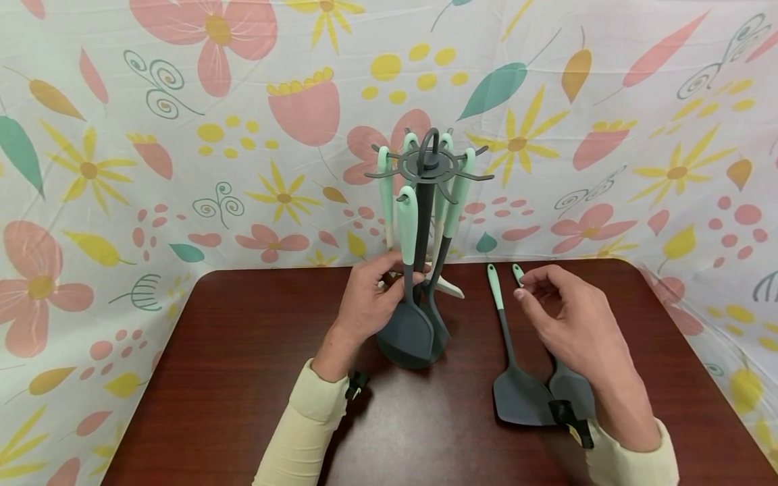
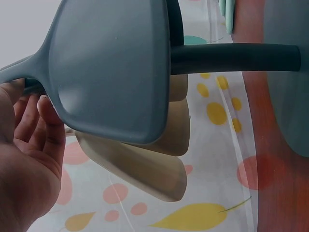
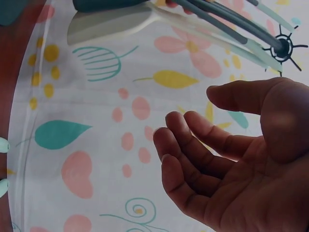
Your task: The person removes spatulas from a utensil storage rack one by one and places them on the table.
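A dark utensil stand [image 1: 423, 223] with a ring of hooks holds several hanging utensils with mint handles. My left hand [image 1: 372, 297] holds the dark shaft of the front spatula [image 1: 408, 331], whose mint handle hangs from a hook. In the left wrist view, the thumb and fingers meet around that shaft, just above the broad blade [image 2: 108, 72]. My right hand [image 1: 574, 324] hovers over the table, its fingers loosely bent and nothing between them. Beneath it lies a grey utensil [image 1: 574, 388] with a mint handle, partly hidden by the hand. Beside that lies a wide spatula [image 1: 521, 397].
Behind the dark red wooden table [image 1: 243, 378] hangs a white cloth [image 1: 304, 209] printed with flowers. Cream-coloured utensil heads [image 2: 140, 164] hang on the far side of the stand. The stand's round base [image 1: 404, 361] rests near the table's middle.
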The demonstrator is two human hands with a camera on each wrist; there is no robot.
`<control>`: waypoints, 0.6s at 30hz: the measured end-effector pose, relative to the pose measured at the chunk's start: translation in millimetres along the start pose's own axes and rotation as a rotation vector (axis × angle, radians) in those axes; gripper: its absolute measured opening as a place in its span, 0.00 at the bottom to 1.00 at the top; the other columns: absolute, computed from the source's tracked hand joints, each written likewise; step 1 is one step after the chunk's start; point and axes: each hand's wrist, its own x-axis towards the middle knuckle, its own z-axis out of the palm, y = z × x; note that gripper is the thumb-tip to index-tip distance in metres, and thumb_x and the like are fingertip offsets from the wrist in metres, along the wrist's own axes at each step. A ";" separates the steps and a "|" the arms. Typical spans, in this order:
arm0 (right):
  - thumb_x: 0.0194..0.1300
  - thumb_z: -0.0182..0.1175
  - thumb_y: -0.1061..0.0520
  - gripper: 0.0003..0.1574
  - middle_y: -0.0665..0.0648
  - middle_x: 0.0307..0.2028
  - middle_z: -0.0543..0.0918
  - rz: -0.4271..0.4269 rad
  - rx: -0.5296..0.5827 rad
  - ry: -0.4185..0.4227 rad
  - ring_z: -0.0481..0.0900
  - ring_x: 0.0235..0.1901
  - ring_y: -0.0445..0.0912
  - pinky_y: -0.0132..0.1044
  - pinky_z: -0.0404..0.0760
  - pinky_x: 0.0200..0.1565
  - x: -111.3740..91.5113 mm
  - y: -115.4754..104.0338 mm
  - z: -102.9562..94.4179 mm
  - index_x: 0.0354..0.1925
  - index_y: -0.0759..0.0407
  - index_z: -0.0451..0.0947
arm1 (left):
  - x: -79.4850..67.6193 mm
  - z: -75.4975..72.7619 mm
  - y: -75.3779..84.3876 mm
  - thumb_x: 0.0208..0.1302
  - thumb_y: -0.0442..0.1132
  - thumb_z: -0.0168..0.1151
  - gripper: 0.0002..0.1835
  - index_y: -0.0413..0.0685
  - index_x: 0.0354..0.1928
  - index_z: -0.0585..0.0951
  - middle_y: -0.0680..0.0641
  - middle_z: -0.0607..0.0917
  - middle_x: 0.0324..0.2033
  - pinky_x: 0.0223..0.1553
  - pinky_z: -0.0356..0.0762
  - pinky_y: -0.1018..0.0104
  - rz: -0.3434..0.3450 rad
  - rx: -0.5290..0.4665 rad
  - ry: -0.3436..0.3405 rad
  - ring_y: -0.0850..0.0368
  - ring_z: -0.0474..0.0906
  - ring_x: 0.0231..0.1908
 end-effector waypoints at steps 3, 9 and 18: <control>0.74 0.69 0.54 0.09 0.49 0.41 0.87 -0.011 0.000 0.014 0.81 0.35 0.34 0.22 0.74 0.38 0.3 -3.5 0.8 0.50 0.51 0.84 | 0.1 -0.6 0.1 0.75 0.32 0.66 0.09 0.46 0.52 0.88 0.47 0.93 0.41 0.25 0.73 0.64 0.009 0.008 0.003 0.58 0.87 0.35; 0.72 0.71 0.56 0.10 0.47 0.40 0.87 -0.039 0.019 0.049 0.78 0.36 0.35 0.22 0.73 0.41 1.1 -15.1 4.0 0.49 0.51 0.85 | 1.1 0.0 1.3 0.74 0.32 0.68 0.09 0.45 0.52 0.88 0.48 0.93 0.40 0.26 0.75 0.64 0.023 0.008 0.009 0.58 0.88 0.36; 0.69 0.72 0.61 0.12 0.42 0.36 0.82 -0.108 0.049 0.100 0.67 0.27 0.39 0.30 0.64 0.32 3.0 -30.5 8.7 0.49 0.49 0.85 | 1.7 0.8 1.5 0.72 0.34 0.70 0.09 0.48 0.52 0.89 0.47 0.93 0.41 0.29 0.80 0.64 0.030 0.001 0.013 0.59 0.88 0.35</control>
